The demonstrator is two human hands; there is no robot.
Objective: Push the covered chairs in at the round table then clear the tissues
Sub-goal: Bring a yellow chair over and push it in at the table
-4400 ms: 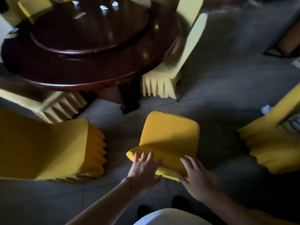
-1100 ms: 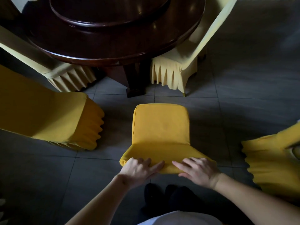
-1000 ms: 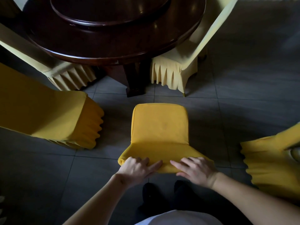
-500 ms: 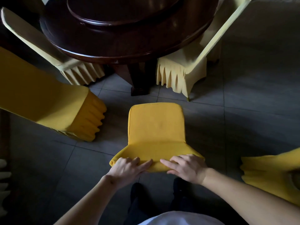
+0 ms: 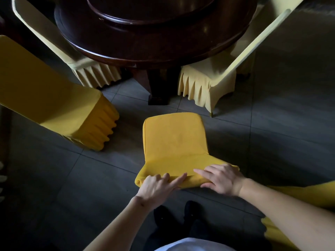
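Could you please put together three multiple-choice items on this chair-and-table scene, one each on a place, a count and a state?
1. Where is the yellow chair under the hands?
A. On the floor, short of the round table
B. Tucked under the table
C. Lying on its side

2. How many pale cream chairs sit close in at the table?
A. One
B. Two
C. Four

3. What are the hands doing?
A. Both hang free
B. Only one touches the chair
C. Both rest on top of the chair's backrest

Answers:
1 A: bare floor tiles show between the chair's seat and the table's base.
2 B: one pale cream chair on the left, another on the right, both against the table's edge.
3 C: the left hand and the right hand both lie on the backrest's top edge.
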